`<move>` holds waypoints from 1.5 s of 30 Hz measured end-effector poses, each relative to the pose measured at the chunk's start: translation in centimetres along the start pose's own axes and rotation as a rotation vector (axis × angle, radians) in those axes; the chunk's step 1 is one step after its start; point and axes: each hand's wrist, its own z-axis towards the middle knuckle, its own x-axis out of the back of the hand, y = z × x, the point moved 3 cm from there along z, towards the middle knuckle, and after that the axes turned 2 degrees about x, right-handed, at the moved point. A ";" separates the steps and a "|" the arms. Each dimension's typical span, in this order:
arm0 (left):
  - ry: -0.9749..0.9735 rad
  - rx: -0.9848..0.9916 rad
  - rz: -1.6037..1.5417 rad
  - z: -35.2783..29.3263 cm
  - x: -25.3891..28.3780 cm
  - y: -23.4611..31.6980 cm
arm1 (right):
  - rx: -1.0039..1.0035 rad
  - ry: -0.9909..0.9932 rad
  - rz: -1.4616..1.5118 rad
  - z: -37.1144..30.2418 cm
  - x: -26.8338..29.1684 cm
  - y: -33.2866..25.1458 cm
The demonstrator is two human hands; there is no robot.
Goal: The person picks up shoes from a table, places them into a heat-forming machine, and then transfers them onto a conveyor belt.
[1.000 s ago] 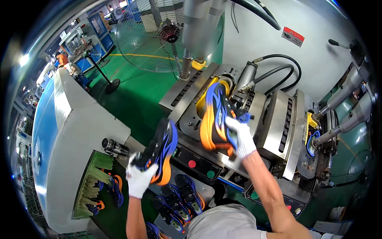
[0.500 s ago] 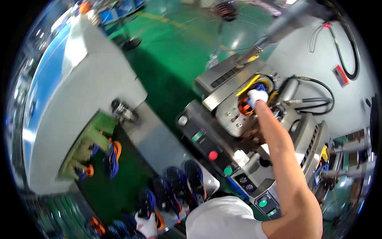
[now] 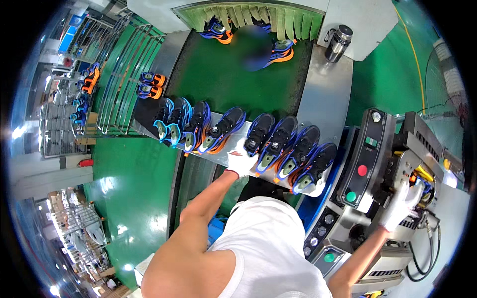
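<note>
Eight shoes (image 3: 222,130), rowed along the counter (image 3: 222,155); my left hand (image 3: 242,162) touches the fifth shoe (image 3: 259,132) from left; my right hand (image 3: 397,204), at the right-side machine (image 3: 366,154). Fingers' grip, both: I cannot tell.

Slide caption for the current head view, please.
Gloved left hand at a dark shoe in a row before the green belt; gloved right hand at the metal machine.

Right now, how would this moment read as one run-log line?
left hand: at shoe in row | right hand: at machine | flask: beside belt
</note>
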 end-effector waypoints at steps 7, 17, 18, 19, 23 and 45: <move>-0.240 0.042 -0.088 3.3 1.7 2.1 | 0.058 -0.682 -1.189 -14.3 -10.4 3.8; -0.672 0.239 -0.634 10.2 10.6 2.7 | -0.169 -0.676 -0.138 -26.9 -29.4 -9.9; -0.638 0.232 -0.487 11.2 12.1 3.8 | -0.248 -0.571 -0.148 -28.2 -31.6 -7.4; -0.584 0.230 -0.340 12.0 13.4 5.1 | -0.320 -0.477 -0.148 -28.8 -33.2 -5.8; -0.574 0.193 -0.310 14.8 13.1 3.5 | -0.324 -0.345 -0.195 -28.7 -33.6 -6.4; -1.580 -0.884 0.078 -14.2 3.6 12.1 | -0.852 1.055 0.578 -57.3 -1.9 -17.5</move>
